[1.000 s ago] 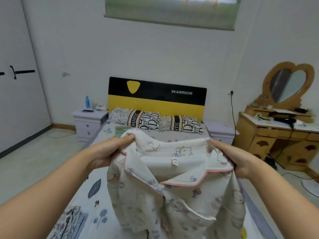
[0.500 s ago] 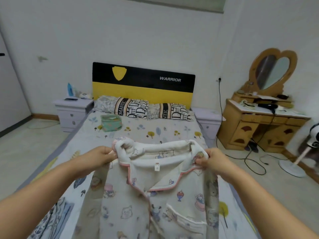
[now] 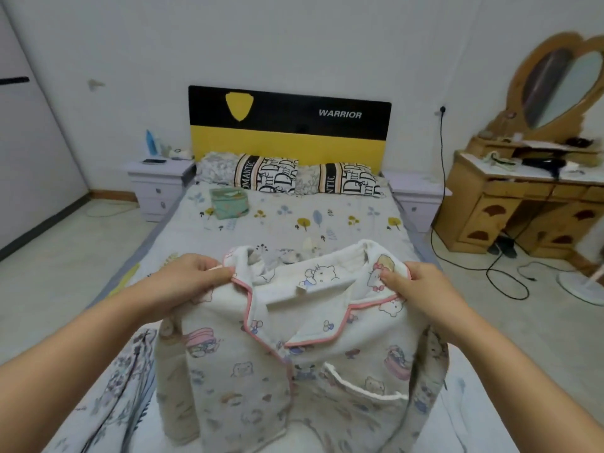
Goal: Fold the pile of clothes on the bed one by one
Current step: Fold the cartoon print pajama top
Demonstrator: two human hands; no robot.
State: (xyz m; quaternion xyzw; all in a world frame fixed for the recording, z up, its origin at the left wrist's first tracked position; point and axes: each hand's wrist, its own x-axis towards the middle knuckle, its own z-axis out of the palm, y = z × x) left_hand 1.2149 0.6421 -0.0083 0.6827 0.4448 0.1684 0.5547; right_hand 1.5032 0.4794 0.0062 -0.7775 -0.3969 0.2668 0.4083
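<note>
A cream pyjama shirt (image 3: 248, 380) with cartoon prints and pink-piped collar hangs in front of me over the bed (image 3: 294, 223). My left hand (image 3: 192, 279) grips its left shoulder beside the collar. At the other shoulder my right hand (image 3: 415, 289) pinches the fabric. The shirt's front faces me, its lower part draped down onto the bed. More patterned clothing (image 3: 124, 397) lies under it at the lower left, partly hidden. A folded green garment (image 3: 228, 207) sits near the pillows.
Two printed pillows (image 3: 294, 174) lie against the black and yellow headboard (image 3: 287, 125). White nightstands (image 3: 157, 188) flank the bed. A wooden dressing table (image 3: 529, 204) with a heart mirror stands at right, with cables (image 3: 490, 273) and a fan base (image 3: 581, 289) on the floor.
Both hands have lowered the shirt toward the bed, and my view has tipped downward. The collar now sits flatter and wider between my hands.
</note>
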